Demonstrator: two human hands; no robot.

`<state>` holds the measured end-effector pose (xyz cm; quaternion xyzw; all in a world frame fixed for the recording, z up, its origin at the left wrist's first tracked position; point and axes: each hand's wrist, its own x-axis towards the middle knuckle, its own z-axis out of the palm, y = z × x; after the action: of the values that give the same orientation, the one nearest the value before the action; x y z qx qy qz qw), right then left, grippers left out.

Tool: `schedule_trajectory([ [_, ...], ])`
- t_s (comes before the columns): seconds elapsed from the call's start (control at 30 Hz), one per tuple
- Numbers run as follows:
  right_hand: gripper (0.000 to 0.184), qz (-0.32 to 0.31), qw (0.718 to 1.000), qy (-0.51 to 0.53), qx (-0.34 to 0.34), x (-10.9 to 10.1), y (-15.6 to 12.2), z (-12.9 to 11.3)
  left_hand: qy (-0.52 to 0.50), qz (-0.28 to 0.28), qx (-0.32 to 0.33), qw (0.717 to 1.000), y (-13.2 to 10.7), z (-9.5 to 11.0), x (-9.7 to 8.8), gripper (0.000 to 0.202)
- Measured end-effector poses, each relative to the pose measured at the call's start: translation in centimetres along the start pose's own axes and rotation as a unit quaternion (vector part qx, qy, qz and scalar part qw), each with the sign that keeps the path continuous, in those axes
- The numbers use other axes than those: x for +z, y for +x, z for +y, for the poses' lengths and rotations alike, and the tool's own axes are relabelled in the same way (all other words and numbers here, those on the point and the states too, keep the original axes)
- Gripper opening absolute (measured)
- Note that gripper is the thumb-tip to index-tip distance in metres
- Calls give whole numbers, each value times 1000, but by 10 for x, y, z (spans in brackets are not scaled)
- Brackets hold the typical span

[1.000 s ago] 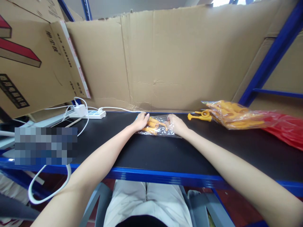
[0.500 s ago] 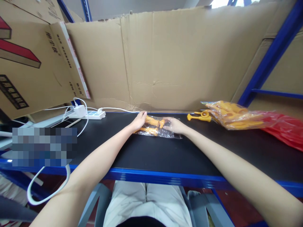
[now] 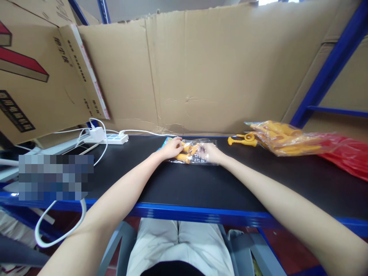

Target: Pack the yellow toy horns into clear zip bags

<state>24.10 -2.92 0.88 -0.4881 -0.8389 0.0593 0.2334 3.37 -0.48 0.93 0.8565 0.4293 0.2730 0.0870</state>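
Note:
A clear plastic bag [image 3: 198, 159] lies flat on the black tabletop with several orange-yellow plastic parts [image 3: 183, 157] inside and a blue-green printed end at its left. My left hand [image 3: 170, 149] rests over that left end, fingers bent on the bag and holding it against the table. At the other end, my right hand [image 3: 212, 152] appears to be within the clear film, its fingers closed at a small orange-yellow plastic piece [image 3: 194, 148]. The film and the fingers partly hide that piece.
Right of my hands lie loose orange-yellow parts [image 3: 243, 141], a bulging bag of similar parts [image 3: 276, 138] and a red plastic bag [image 3: 347, 153]. A white power strip [image 3: 115, 139] with cables stands left. Cardboard [image 3: 201, 76] walls the back; a blue rail [image 3: 189, 213] edges the front.
My left hand has shifted onto the bag, showing its blue-green printed end. My right hand's fingers have curled in the film near the small piece. The bag has moved slightly left.

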Motion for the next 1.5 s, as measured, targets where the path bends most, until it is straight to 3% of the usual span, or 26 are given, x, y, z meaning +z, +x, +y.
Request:
schedule_trajectory([
  [0.13,25,-73,984,151,-54,-8,-1,-8,-1,-33,2,999,1,-4,4,18],
  [0.33,26,-158,966,177,-102,-14,0,-5,5,-50,-18,999,2,-3,4,21],
  [0.5,26,-155,963,192,-111,-14,0,-6,4,-60,-32,998,4,-4,4,31],
  [0.8,42,-144,960,238,-15,-9,-2,-12,-6,-46,13,999,-2,-1,-1,18],
  [1.2,24,-162,958,202,-119,-10,2,-7,-13,-12,55,998,-3,5,-1,18],
  [1.33,30,-160,961,194,-114,-12,0,-10,-9,-14,28,999,-2,5,3,24],
  [1.5,48,-141,967,203,-53,-7,1,-8,-10,-44,18,999,-1,6,4,25],
])
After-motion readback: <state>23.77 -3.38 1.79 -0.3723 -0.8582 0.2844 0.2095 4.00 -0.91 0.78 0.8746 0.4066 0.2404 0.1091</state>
